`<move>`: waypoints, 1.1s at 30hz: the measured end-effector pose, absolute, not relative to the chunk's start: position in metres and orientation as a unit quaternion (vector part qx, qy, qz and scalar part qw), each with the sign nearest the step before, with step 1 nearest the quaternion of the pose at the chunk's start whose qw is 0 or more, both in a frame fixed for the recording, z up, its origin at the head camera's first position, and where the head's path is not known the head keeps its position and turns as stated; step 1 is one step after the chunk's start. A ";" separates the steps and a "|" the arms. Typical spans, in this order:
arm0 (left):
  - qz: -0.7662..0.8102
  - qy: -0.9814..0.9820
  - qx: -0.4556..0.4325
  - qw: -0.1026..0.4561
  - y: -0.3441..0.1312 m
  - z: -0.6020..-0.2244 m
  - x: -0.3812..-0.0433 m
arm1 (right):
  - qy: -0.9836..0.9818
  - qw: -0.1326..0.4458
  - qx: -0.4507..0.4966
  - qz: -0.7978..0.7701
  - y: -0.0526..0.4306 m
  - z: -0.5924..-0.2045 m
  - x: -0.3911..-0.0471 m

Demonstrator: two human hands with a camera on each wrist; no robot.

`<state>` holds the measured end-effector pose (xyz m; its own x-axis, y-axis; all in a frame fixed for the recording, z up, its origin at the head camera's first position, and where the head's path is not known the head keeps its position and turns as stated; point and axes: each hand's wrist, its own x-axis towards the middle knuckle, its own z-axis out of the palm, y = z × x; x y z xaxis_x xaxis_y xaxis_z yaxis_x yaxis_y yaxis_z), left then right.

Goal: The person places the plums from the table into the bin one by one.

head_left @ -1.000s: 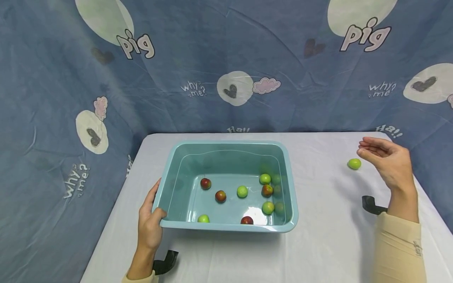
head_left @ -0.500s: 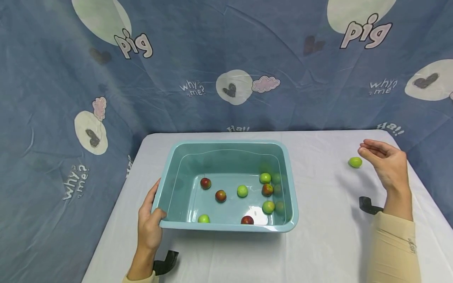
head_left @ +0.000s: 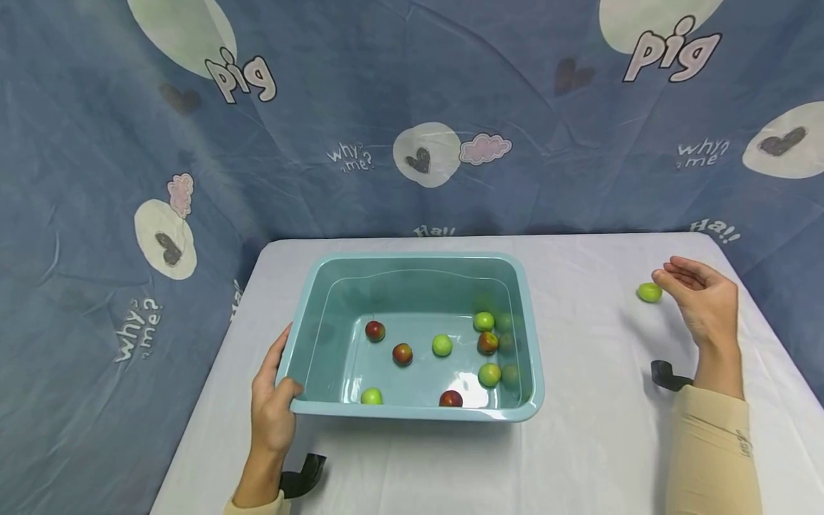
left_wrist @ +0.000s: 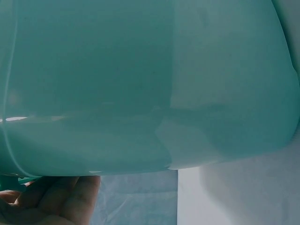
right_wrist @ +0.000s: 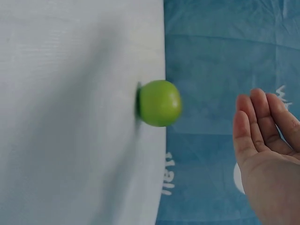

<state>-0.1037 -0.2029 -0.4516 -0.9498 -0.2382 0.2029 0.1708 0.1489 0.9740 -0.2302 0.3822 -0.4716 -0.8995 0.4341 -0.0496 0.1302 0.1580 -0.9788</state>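
My left hand (head_left: 273, 411) grips the near left corner of a teal plastic basin (head_left: 412, 413), thumb over the rim, fingers along the outer side. In the left wrist view the basin's wall (left_wrist: 117, 84) fills most of the picture, and fingers (left_wrist: 82, 201) show under its edge. Several small round fruits lie inside, some green (head_left: 442, 345), some dark red (head_left: 402, 354). On the right, my right hand (head_left: 704, 307) hovers above the table with fingers gently bent, holding nothing. Beside its fingertips a single green fruit (head_left: 649, 292) lies on the table, apart from the hand.
A white cloth covers the table (head_left: 592, 443). Behind and to the left hangs a blue printed curtain (head_left: 335, 86). Black wrist mounts (head_left: 669, 375) stick out from both wrists over the cloth.
My right hand has shifted slightly left and down toward the green fruit on the table. My left hand keeps its grip on the basin. The head view has tilted a little.
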 end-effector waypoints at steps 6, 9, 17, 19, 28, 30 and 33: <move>-0.653 -0.742 0.024 0.153 -0.203 -0.451 -0.103 | -0.749 0.121 -0.206 0.618 0.385 -0.484 -0.233; -0.651 -0.743 0.019 0.153 -0.202 -0.451 -0.103 | -0.753 0.129 -0.207 0.611 0.387 -0.492 -0.234; -0.655 -0.739 0.014 0.157 -0.203 -0.451 -0.104 | -0.788 0.108 -0.233 0.559 0.386 -0.504 -0.237; -0.655 -0.739 0.013 0.159 -0.203 -0.451 -0.104 | -0.790 0.107 -0.236 0.555 0.387 -0.505 -0.238; -0.655 -0.737 0.011 0.163 -0.203 -0.452 -0.105 | -0.810 0.099 -0.262 0.515 0.387 -0.514 -0.240; -0.655 -0.738 0.012 0.163 -0.203 -0.453 -0.105 | -0.821 0.095 -0.260 0.499 0.387 -0.517 -0.239; -0.658 -0.735 0.014 0.163 -0.203 -0.453 -0.104 | -0.836 0.090 -0.253 0.479 0.386 -0.522 -0.238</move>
<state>-0.1043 -0.2031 -0.4529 -0.9467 -0.2342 0.2210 0.1941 0.1327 0.9720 -0.2382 0.3864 -0.5217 -0.8561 0.5086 -0.0923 0.3370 0.4137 -0.8457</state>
